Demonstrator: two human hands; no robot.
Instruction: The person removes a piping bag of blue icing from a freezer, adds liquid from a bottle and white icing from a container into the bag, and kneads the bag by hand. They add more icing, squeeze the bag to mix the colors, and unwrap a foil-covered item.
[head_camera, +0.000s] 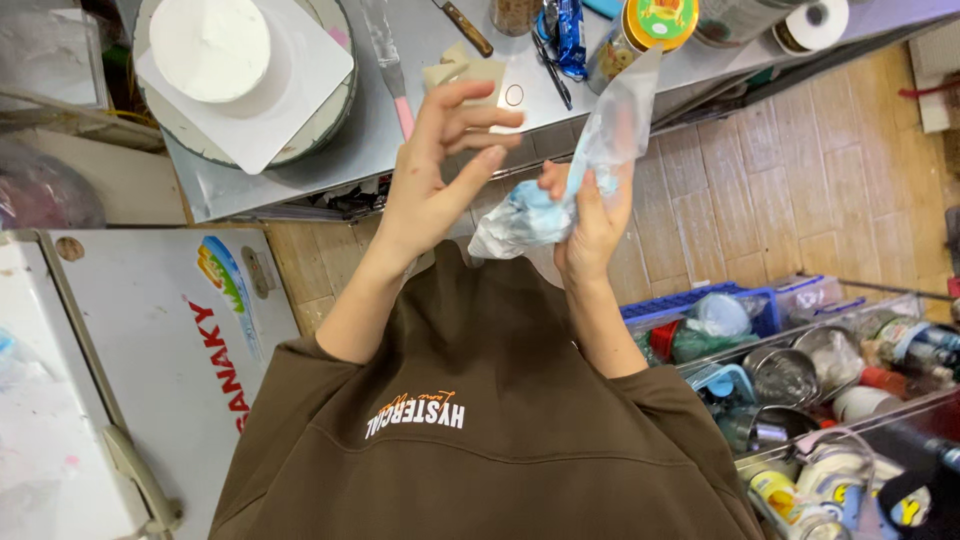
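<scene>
Right hand (590, 225) is gripping a clear piping bag (585, 170) around its lower part, fingers wrapped over the bulge of light blue cream. The bag is sitting mid-frame, held in the air in front of the brown sweatshirt (480, 420), above the wooden floor (790, 190) and just short of the steel table (420, 120) edge. Long axis is running diagonally: crumpled, cream-filled end is pointing lower left toward the chest, the flat empty end is pointing upper right, its tip overlapping a yellow-lidded jar (640, 30) on the table. Upper half is looking flat and nearly empty.

Left hand (440, 165) is hovering just beside the bag, fingers spread and slightly curled, holding nothing, not touching the bag as far as I can tell.

On the table: a white frosted cake (210, 45) sitting on a white board on a turntable, a pink-handled spatula (392, 70), scissors (548, 60). Lower right, wire racks (800, 400) holding tins and jars.
</scene>
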